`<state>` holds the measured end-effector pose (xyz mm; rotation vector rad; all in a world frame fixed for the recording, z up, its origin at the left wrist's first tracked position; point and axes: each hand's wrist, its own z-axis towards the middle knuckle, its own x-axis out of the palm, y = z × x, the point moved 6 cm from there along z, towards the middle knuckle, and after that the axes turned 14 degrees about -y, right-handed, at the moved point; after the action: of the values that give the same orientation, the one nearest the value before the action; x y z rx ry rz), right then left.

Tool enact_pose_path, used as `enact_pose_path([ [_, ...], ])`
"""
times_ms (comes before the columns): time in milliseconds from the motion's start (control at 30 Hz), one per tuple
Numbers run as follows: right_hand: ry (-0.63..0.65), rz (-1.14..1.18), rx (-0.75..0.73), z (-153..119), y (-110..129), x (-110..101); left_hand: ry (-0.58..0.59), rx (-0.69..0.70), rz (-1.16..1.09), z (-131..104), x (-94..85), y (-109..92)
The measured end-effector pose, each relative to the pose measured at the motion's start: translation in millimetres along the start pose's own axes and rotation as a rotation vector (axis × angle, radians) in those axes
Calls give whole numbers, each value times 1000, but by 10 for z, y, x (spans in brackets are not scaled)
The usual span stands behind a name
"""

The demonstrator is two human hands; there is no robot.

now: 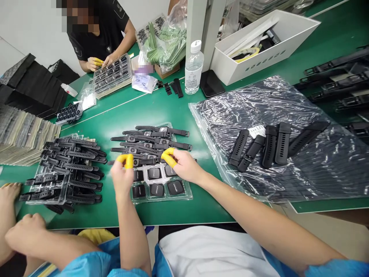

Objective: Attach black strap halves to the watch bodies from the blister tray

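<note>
My left hand (123, 175) and my right hand (184, 165), with yellow finger cots, hover over a clear plastic tray (188, 192). Both have thumb and fingers curled together; what lies between the fingertips is hidden or too small to make out. Black smartwatches (147, 145) with perforated straps lie in staggered rows across the tray's far part. A smartwatch (151, 157) shows in the gap between my hands, its strap running close to my fingers. The near compartments hold black square pieces (157, 189) with small print.
To the left, more strapped watches (77, 165) are piled on trays. A large plastic bag (230, 111) with loose straps (282, 142) lies right. Behind stand a water bottle (193, 69), phone (211, 83) and white box (265, 50). Co-workers' hands appear across the table and at left.
</note>
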<state>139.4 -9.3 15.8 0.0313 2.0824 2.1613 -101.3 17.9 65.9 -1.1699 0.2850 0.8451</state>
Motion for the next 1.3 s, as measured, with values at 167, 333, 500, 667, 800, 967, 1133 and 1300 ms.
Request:
enact_pose_path([
  [167,-140,-159,-159,44,50,-138,-51,-223,439,155,-426,675],
  [333,-110,-153,-183,-2,68,-78,-4,-278,194,239,-204,976],
  [500,-110,-68,-200,5,91,-95,-42,-228,404,286,-238,845],
  [667,-167,-17,-147,66,79,-191,-74,-88,298,-7,-260,271],
  [800,-213,9,-169,78,96,-216,239,300,115,-574,210,-405],
  [967,-280,-122,-202,176,147,-363,459,759,425,-1064,695,-841],
  [1133,-506,-459,-170,339,266,-1009,511,869,693,-1002,841,-950],
  [1300,-676,-723,-21,358,236,-1787,491,909,697,-953,897,-949],
])
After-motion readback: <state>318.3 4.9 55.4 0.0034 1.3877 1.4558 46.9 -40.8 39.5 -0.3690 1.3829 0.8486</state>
